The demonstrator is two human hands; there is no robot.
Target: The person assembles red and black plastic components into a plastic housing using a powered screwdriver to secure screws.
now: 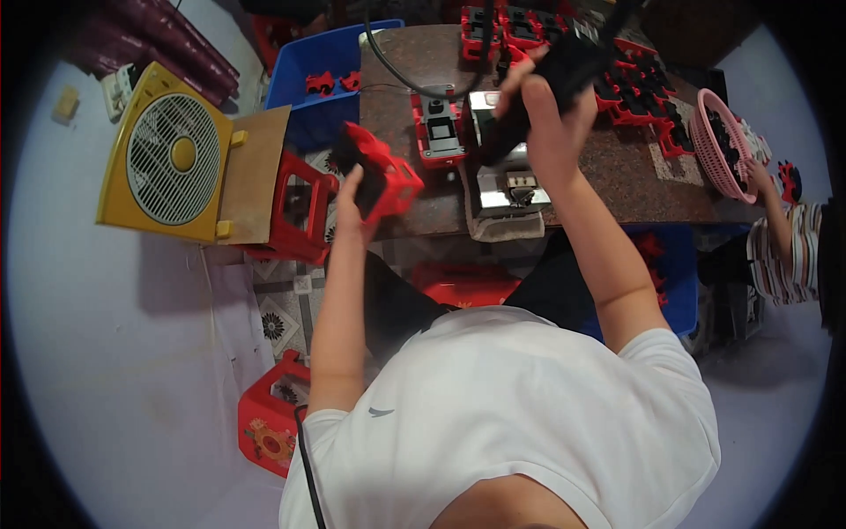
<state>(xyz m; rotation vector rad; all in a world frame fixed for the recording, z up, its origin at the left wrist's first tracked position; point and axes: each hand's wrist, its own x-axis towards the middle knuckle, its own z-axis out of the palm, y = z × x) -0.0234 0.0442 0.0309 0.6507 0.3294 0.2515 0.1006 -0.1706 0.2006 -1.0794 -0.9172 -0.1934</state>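
Red and black plastic part (pixel 381 176), held clear of the near-left edge of the desk (pixel 617 172) in the clenched left hand (pixel 352 204). Right hand (pixel 542 110) grasps a black corded power tool (pixel 551 84) above a red fixture (pixel 438 130) and a metal block (pixel 507 187). Good practice, judged from this view: seat the part squarely before lowering the tool, keeping its cable (pixel 423 84) away. Finished red parts (pixel 639 93) and a pink basket (pixel 718 145) lie beyond; a yellow fan (pixel 167 154) stands left.
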